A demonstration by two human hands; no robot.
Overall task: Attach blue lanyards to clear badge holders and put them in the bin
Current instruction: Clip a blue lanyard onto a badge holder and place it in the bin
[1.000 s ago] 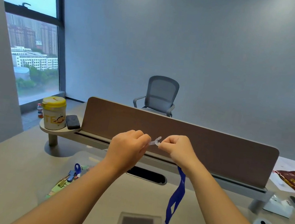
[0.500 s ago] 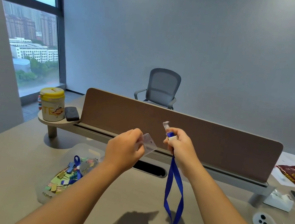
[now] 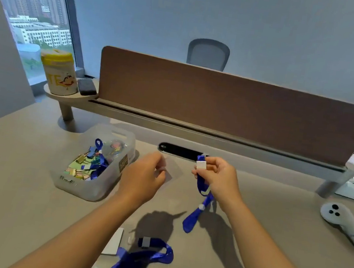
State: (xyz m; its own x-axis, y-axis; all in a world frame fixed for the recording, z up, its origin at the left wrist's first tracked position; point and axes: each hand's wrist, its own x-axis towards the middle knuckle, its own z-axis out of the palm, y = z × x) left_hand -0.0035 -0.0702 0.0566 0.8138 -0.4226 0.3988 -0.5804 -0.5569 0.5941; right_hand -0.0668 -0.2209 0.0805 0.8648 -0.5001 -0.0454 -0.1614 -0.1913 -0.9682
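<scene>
My view has tipped down since half a second ago: the desk fills far more of the frame, and both hands sit lower, just above the desk instead of up against the brown divider. My left hand [image 3: 145,175] pinches the clear badge holder [image 3: 172,170] by its near edge, the sleeve tilted and faint against the desk. My right hand [image 3: 215,176] pinches the white clip [image 3: 201,165] at the end of the blue lanyard [image 3: 199,201]; the strap hangs below the fist, its loop end near the desk, shorter-looking than before. Holder and clip are apart, a gap between the two hands.

New at the bottom of the view: a second blue lanyard [image 3: 147,255] lies crossed on the desk [image 3: 3,200] beside some flat white cards [image 3: 114,242], between my forearms.

The clear bin [image 3: 96,163] stands just left of my left hand, holding coloured binder clips and a blue strap. Behind it a small raised shelf carries a yellow-lidded canister [image 3: 58,73] and a dark case [image 3: 86,86]. The brown divider [image 3: 232,105] runs across the desk, a grey chair [image 3: 208,53] behind it, a window [image 3: 27,10] with city buildings at left. A white handheld device [image 3: 345,223] lies at far right.
</scene>
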